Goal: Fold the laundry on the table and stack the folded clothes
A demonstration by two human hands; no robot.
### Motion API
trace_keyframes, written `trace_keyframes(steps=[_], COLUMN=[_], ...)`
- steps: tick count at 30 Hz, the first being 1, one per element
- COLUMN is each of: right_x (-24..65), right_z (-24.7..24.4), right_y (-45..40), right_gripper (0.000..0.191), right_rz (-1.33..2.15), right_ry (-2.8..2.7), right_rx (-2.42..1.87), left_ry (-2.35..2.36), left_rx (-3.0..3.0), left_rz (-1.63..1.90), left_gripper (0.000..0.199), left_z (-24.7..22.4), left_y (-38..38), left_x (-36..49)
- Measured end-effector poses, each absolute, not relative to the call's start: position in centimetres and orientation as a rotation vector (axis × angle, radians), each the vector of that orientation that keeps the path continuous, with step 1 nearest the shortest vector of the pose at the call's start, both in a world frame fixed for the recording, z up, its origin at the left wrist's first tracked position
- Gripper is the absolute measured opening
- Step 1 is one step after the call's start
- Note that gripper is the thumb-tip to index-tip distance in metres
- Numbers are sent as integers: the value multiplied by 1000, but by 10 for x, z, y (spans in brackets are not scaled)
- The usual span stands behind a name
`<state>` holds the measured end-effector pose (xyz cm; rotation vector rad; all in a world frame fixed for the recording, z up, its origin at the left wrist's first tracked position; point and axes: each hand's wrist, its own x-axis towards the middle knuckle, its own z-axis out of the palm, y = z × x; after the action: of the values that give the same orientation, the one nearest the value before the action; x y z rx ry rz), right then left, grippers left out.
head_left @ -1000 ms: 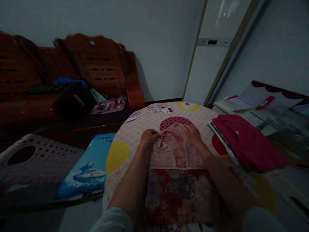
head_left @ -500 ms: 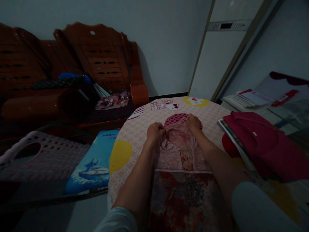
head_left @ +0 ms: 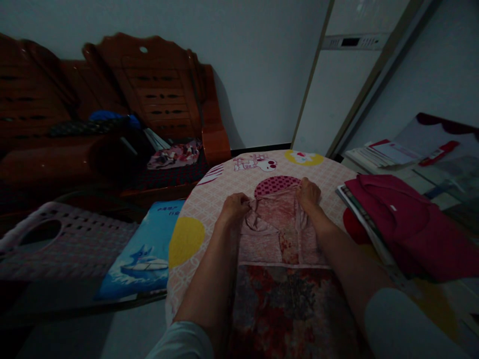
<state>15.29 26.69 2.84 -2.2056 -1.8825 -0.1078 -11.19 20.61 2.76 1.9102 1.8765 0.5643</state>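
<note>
A thin pink garment (head_left: 258,249) lies spread on the round table, its upper part partly folded over and wrinkled. At its far left corner, my left hand (head_left: 236,204) pinches the fabric. My right hand (head_left: 309,194) grips the far right corner, fingers closed on the cloth. Between the hands the far edge runs fairly straight. Below the pink part's pale hem lies dark red and grey patterned fabric (head_left: 288,309); whether it belongs to the same garment, I cannot tell.
A patterned tablecloth (head_left: 220,199) covers the table. On the right, a folded magenta garment (head_left: 404,214) rests on magazines. To the left are a blue printed bag (head_left: 149,254) and a pink woven basket (head_left: 82,244). A wooden sofa (head_left: 153,94) stands behind, holding crumpled floral cloth (head_left: 177,154).
My hands have moved apart, the left one leftward and the right one rightward. Between them the pink fabric has become flatter and its far edge straighter.
</note>
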Motion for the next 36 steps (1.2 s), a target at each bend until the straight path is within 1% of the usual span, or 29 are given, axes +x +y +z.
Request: trace_keyframes(steps=[9,12,16,19,21,24,26,28,33,36], right_x=[157,159,162,163,163,163,164,164,163,163], right_z=[23,18,12,9,10,12,13,14,17,22], right_y=[262,262,261,261,262,261,261,260,258,258], right_gripper=[28,28,27,25,24,24,24,25,29,31], right_rz=[-93,-117,-147,-148,-138,-122,-117,-117,-98,-106], right_ry=[-1949,-1956,-1976,-1973,-1964,-1952,-1948,-1946,-1851,-1819], right_rx=[-2256,-2235,-2193,-2185,-2194,-2198,-2187,-2173,-2190,-2192], left_ry=[1807,1862,2064,2110,2100,2135,2204,2255,2265,2253], left_rx=[1892,1931,1956,1949,1966,1966,1901,1827,1769,1822], left_rz=[662,536,365,341,400,627,780,859,848,816], left_gripper=[23,18,23,23,24,29,25,18,14,17], left_z=[35,37,35,31,28,25,24,24,37,48], left_y=[203,200,197,197,199,205,208,210,213,221], left_x=[-118,-110,-94,-83,-80,-83,-88,-94,-95,-90])
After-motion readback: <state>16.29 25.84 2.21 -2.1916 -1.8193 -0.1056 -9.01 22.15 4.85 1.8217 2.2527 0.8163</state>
